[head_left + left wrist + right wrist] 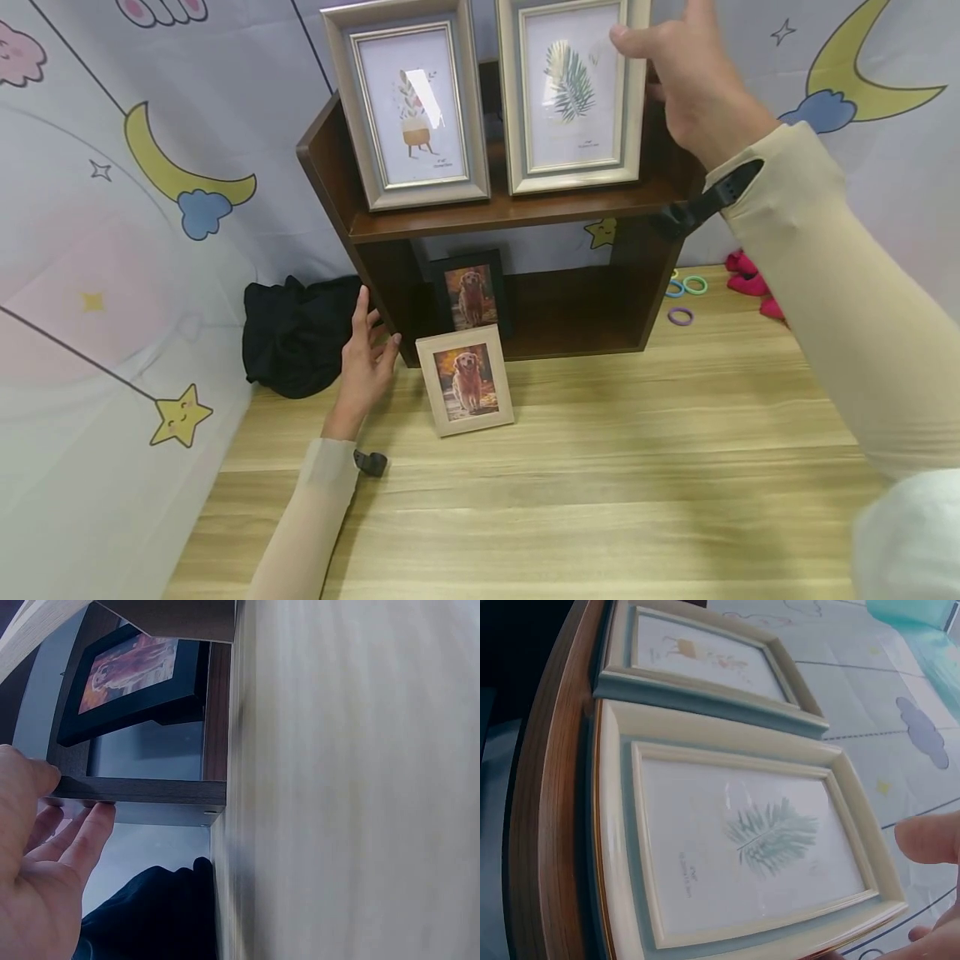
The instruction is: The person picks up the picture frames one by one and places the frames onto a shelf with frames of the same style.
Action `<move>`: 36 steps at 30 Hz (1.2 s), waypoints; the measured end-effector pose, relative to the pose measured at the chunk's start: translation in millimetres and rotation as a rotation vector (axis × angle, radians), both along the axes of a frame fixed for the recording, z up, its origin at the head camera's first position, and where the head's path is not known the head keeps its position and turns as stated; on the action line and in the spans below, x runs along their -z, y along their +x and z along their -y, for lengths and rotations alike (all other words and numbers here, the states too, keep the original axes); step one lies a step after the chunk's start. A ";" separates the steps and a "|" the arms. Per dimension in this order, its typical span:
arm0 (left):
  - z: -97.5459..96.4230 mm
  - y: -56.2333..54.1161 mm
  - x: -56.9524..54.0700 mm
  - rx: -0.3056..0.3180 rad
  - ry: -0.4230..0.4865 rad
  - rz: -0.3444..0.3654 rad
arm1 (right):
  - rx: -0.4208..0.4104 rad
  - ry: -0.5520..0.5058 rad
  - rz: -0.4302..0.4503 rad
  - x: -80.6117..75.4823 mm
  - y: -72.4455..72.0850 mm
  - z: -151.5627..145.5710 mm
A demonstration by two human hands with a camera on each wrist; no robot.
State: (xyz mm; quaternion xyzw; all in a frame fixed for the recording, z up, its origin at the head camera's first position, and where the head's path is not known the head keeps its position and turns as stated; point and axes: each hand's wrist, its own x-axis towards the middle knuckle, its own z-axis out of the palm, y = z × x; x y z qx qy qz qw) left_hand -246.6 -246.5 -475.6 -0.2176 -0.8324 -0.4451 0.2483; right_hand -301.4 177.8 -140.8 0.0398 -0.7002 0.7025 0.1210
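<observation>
A dark brown two-level shelf (495, 218) stands on the wooden table. My left hand (367, 367) is at its left side panel (142, 789), with the thumb on one face and fingertips on the other. On the upper level stand a potted-plant picture frame (482, 167) and a green-leaf picture frame (573, 179). My right hand (693, 92) is by the right edge of the leaf frame; in the right wrist view the thumb (930, 837) is just off that edge. The other fingers are partly hidden.
A black dog-photo frame (498, 287) stands inside the lower level, a light wooden dog-photo frame (470, 382) in front. Black cloth (296, 333) lies left of the shelf. Several coloured rings (680, 317) and a red item (742, 275) lie right.
</observation>
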 end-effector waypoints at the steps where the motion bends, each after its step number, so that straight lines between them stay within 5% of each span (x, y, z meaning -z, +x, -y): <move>1: -0.1 -0.1 0.0 0.000 0.000 0.001 | 0.009 0.015 0.007 -0.1 2.4 -0.2; 24: -0.1 -0.5 -1.0 -0.015 -0.002 0.019 | -0.062 0.006 -0.081 12.7 66.2 -14.8; 36: 1.7 -0.6 -0.4 -0.011 0.002 0.005 | -0.149 -0.141 -0.088 34.0 99.2 -35.1</move>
